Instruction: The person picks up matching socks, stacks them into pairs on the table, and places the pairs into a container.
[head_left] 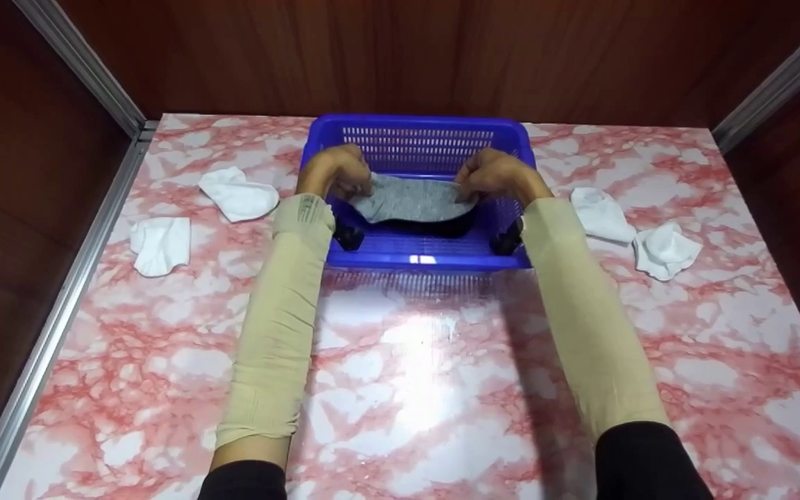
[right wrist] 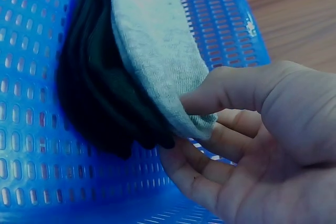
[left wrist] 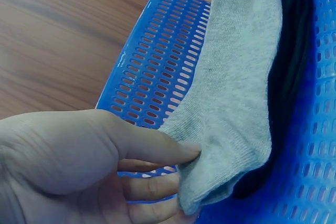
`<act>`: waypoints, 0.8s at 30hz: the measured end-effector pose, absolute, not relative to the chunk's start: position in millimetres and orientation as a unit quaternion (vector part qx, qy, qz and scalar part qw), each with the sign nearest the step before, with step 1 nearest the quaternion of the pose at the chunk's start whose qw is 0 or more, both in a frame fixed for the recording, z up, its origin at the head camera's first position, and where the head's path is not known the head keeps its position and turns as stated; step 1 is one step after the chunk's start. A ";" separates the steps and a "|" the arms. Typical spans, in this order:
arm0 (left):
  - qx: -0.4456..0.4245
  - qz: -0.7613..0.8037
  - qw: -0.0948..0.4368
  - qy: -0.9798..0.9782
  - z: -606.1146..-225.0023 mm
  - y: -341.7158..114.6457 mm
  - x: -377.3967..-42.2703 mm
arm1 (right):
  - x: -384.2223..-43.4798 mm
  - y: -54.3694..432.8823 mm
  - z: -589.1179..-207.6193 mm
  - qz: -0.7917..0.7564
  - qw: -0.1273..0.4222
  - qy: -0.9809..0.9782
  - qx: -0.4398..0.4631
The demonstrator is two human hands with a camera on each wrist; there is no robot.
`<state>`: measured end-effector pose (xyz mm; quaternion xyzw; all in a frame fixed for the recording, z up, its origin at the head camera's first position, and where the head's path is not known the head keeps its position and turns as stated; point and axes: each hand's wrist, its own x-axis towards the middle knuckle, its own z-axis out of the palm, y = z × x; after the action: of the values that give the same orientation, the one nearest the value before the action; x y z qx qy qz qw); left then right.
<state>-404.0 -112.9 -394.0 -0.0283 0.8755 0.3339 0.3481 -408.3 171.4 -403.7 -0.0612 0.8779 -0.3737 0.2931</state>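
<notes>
A light grey sock (head_left: 414,198) is stretched sideways inside the blue perforated basket (head_left: 372,261). My left hand (head_left: 344,170) pinches one end of it between thumb and fingers. At the other end, my right hand (head_left: 497,173) grips the sock with the thumb on top and the fingers behind and below. Dark, layered socks (right wrist: 97,82) lie beneath the grey one against the basket floor. In the left wrist view, their dark edge (left wrist: 289,51) runs along the grey sock's side.
Two white crumpled socks, one of them the nearer sock (head_left: 239,196), lie left of the basket. Two more, including a folded sock (head_left: 667,250), lie to its right. The red-and-white marbled table (head_left: 164,361) meets a brown wood-grain panel (head_left: 428,55) behind the basket.
</notes>
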 end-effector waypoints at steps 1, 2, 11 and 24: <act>-0.031 0.332 0.347 0.877 -394.0 -112.5 -404.4 | -408.6 171.2 -404.6 -0.373 0.286 0.880 -0.065; -0.034 0.330 0.345 0.878 -394.2 -112.1 -404.9 | -408.6 171.1 -405.5 -0.372 0.277 0.883 -0.070; -0.017 0.347 0.340 0.874 -397.3 -111.7 -408.8 | -411.3 170.2 -407.1 -0.339 0.251 0.896 -0.136; 0.038 0.336 0.329 0.882 -403.6 -112.3 -409.3 | -411.4 172.3 -405.2 -0.262 0.290 0.908 -0.151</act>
<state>-409.3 -112.3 -403.6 0.0383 0.8816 0.3359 0.3293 -411.4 172.3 -405.2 -0.1512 0.9080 -0.2622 0.2898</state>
